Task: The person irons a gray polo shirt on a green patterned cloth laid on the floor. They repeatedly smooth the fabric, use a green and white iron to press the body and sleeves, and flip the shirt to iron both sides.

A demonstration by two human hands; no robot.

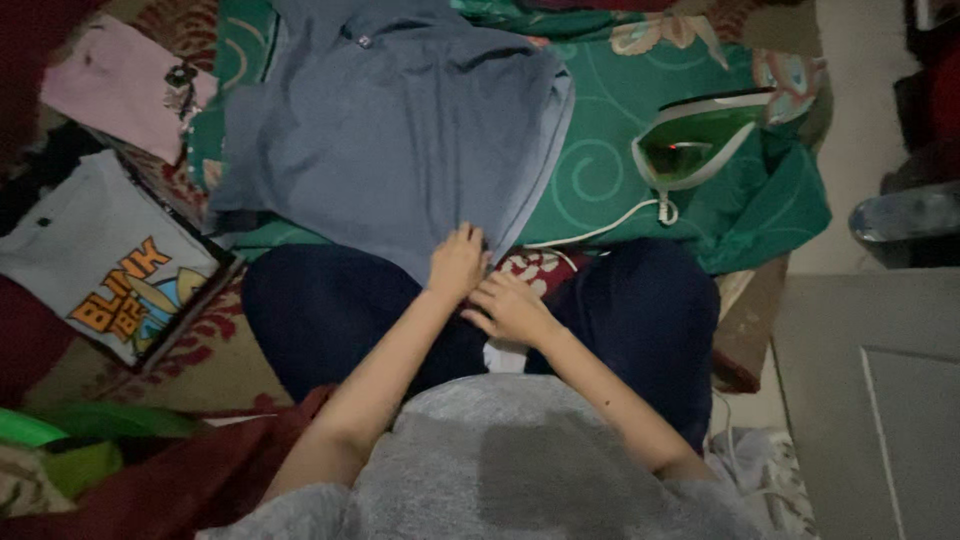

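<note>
1. We see the left hand (457, 262) resting on the near hem of a blue-grey shirt (390, 130), fingers together and curled over the cloth edge, so it looks closed on the hem.
2. The right hand (510, 308) lies just beside the left one, slightly nearer the body, palm down with its fingers a little spread; we cannot tell whether it grips any cloth.
3. The shirt is spread flat on a green patterned cloth (610, 120) in front of the person, its near corner drawn down toward the lap, between the knees.
4. A green and white iron (700, 145) sits on the green cloth to the right of the shirt, well apart from both hands, and its white cord (600, 232) trails along the cloth edge toward the shirt.
5. The person sits cross-legged in dark trousers (330, 310) and a grey top.
6. To the left we find a folded grey shirt with an orange print (95, 255), and beyond it a folded pink garment (120, 85).
7. A dark red cloth (170, 480) lies by the left elbow.
</note>
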